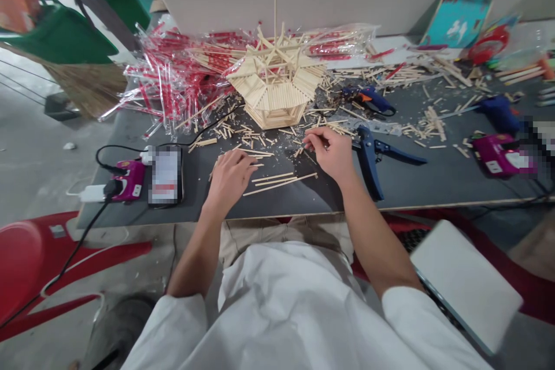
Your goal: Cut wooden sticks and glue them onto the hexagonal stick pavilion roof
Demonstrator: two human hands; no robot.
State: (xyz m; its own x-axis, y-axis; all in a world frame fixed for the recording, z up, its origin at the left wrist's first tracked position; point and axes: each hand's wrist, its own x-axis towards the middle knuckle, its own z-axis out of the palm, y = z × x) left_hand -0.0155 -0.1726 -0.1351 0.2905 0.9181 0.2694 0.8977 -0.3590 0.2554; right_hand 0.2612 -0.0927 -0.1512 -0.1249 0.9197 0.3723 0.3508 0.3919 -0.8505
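My left hand [232, 178] lies low over the table with its fingers stretched out and a little bent, touching thin wooden sticks [255, 153] that stick out past the fingertips. My right hand [333, 153] is closed in a pinch just in front of the model; whatever it may hold is too small to make out. Between the hands, several loose bamboo sticks [277, 178] lie side by side near the table's front edge. Beyond them stands a pavilion-like model [280, 98] built of sticks, with a sloped slatted roof and a tall thin stick rising from its top.
A blue cutter tool [370, 165] lies right of my right hand. Behind it is a blue glue gun [375, 101]. Stick offcuts [255, 137] litter the table [208, 214]. Plastic-wrapped sticks [173, 81] are heaped behind. At left are a phone [166, 176] and a purple power socket [131, 180].
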